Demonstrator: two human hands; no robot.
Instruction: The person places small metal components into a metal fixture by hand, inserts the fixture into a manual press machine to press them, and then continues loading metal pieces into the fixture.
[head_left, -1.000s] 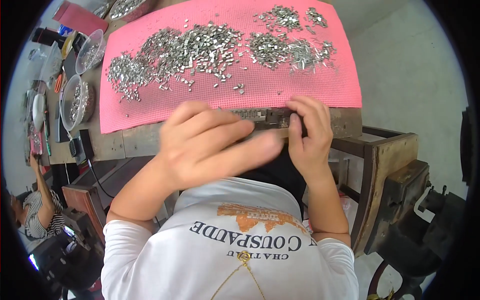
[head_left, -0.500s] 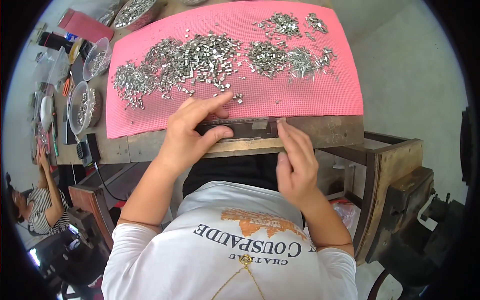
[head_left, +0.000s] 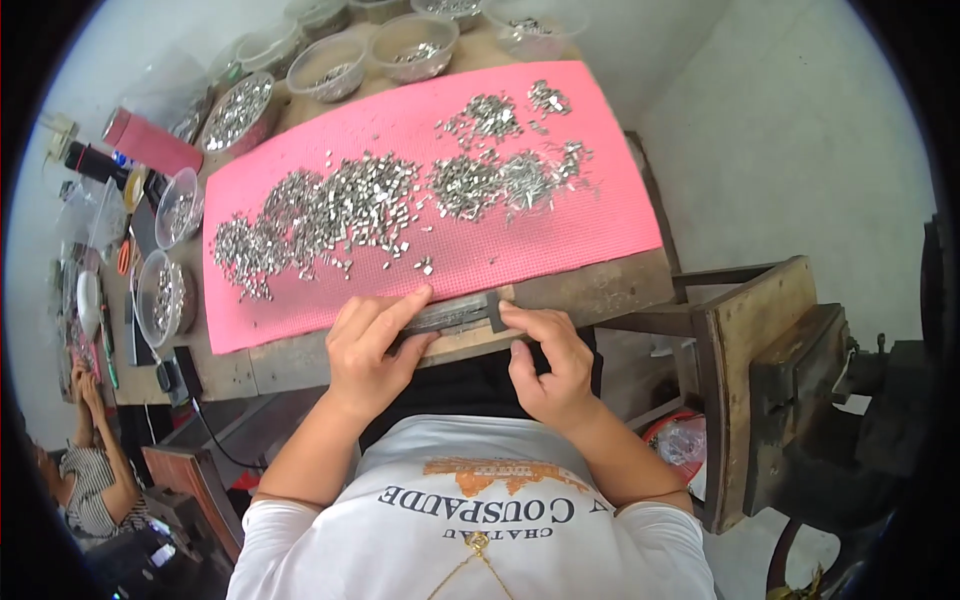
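Note:
A narrow dark metal strip holder [head_left: 452, 314] lies along the table's near edge, with a greyish row down its length. My left hand [head_left: 372, 345] has it at the left end, index finger on the far side and thumb on the near side. At the other end, the fingertips of my right hand [head_left: 550, 362] touch the holder, its thumb apart and lower. A small light piece shows by those fingertips; its kind is unclear. Beyond my hands, a pink textured mat [head_left: 310, 310] bears heaps of small silvery metal pieces [head_left: 370, 195] and thin silvery pins [head_left: 528, 180].
Clear plastic bowls [head_left: 415, 45] of metal pieces line the back and left. A pink bottle [head_left: 150, 140] stands at the far left, near a black box with a cable [head_left: 183, 372]. Another person [head_left: 95, 475] sits at left. A dark machine [head_left: 800, 420] stands at right.
The view has shifted, showing more bowls at the back. The holder now slants up to the right, both hands still at its ends; the shiny tab on it no longer shows.

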